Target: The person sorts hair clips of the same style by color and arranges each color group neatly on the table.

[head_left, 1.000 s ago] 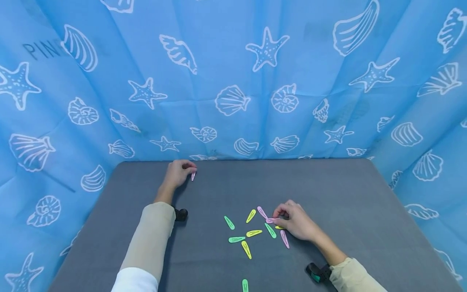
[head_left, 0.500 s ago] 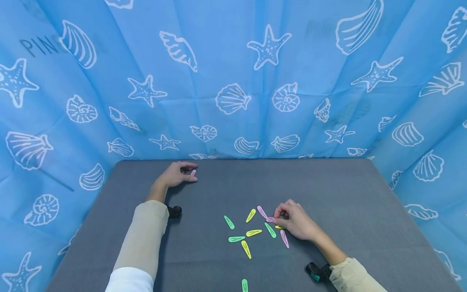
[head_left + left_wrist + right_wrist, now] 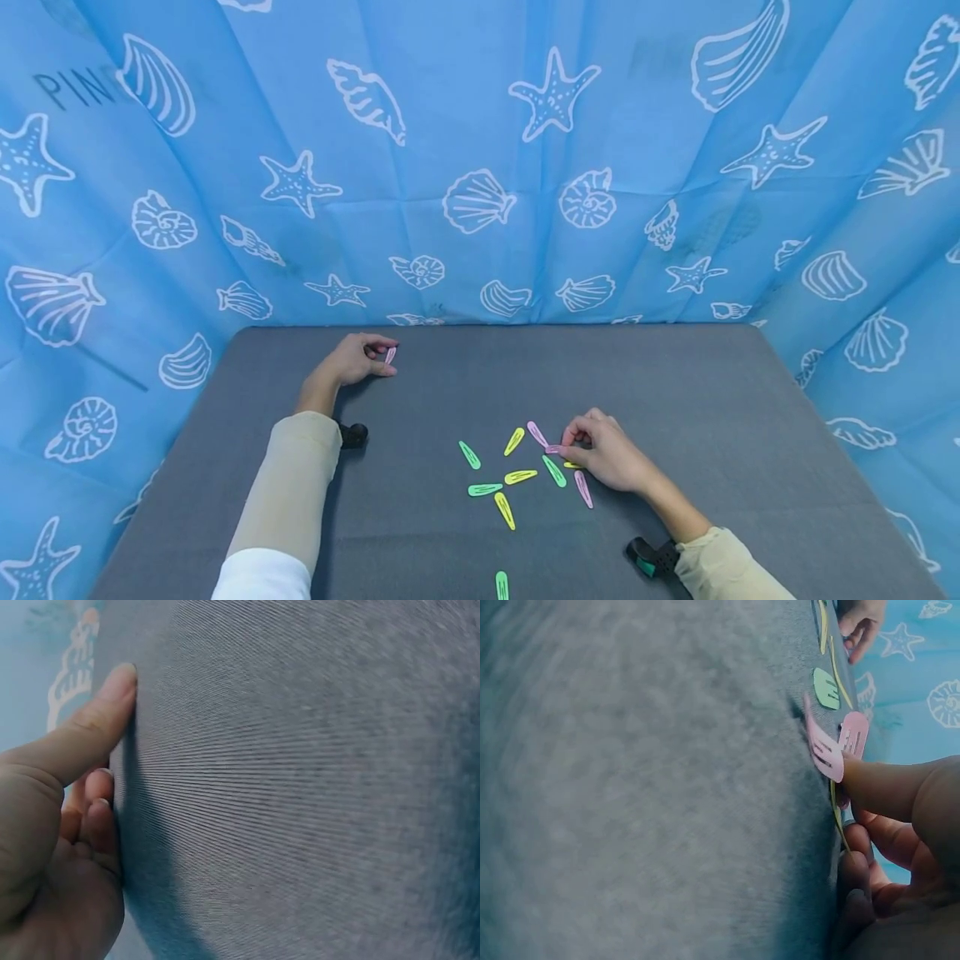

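Note:
Far left on the table, my left hand (image 3: pixel 352 360) holds a pink snap hair clip (image 3: pixel 390 355) between thumb and index finger; the left wrist view hides that clip behind the thumb. My right hand (image 3: pixel 606 452) pinches another pink hair clip (image 3: pixel 823 750), which stands tilted against the thumb tip. Just beyond its tip lies a pink clip (image 3: pixel 537 433). A yellow clip (image 3: pixel 573 465) sits partly under the right fingers, and a third loose pink clip (image 3: pixel 583 489) lies nearer. A green clip (image 3: pixel 553 471) rests just left of the right hand.
Yellow clips (image 3: pixel 521 477) and green clips (image 3: pixel 485 490) are scattered left of the right hand. One green clip (image 3: pixel 502 585) lies alone at the front. A grey cloth covers the table (image 3: pixel 420 542). A blue shell-print curtain (image 3: pixel 480 250) stands along the back and sides.
The left hand has shifted slightly left with its pink clip, its thumb and index finger now spread wider around it. The right hand stays in place.

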`<state>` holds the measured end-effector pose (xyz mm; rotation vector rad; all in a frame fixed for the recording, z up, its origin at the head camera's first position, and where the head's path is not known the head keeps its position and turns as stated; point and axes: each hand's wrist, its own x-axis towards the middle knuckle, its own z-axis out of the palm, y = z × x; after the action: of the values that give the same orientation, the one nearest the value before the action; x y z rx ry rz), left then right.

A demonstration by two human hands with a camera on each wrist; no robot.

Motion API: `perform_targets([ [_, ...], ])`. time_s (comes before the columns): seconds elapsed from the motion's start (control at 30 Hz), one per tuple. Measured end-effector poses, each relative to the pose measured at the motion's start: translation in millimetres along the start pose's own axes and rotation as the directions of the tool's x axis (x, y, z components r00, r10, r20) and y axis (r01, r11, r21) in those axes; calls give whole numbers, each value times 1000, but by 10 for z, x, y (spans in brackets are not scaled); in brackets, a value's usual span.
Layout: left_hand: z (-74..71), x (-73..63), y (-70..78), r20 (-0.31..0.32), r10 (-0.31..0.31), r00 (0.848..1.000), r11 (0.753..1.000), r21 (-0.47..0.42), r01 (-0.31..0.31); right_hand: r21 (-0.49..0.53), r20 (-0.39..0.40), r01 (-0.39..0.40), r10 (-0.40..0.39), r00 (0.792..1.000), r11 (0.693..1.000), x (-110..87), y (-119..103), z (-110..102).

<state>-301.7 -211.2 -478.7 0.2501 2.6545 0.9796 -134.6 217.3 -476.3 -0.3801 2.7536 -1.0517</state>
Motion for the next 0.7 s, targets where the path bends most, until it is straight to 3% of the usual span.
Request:
perform_targets([
  [0.2, 2, -3, -49, -18, -17, 1000, 998, -61, 16, 112, 62, -95, 89, 994, 989, -1, 16, -71],
  [0.37, -5, -6, -56, -25, -11, 1000, 996, -85, 9, 164, 42, -143, 138, 990, 976, -13, -8, -135],
  [0.7, 26, -32, -82, -45, -25, 999, 993, -113, 20, 123, -41, -7, 12, 999, 992, 135, -227, -117],
])
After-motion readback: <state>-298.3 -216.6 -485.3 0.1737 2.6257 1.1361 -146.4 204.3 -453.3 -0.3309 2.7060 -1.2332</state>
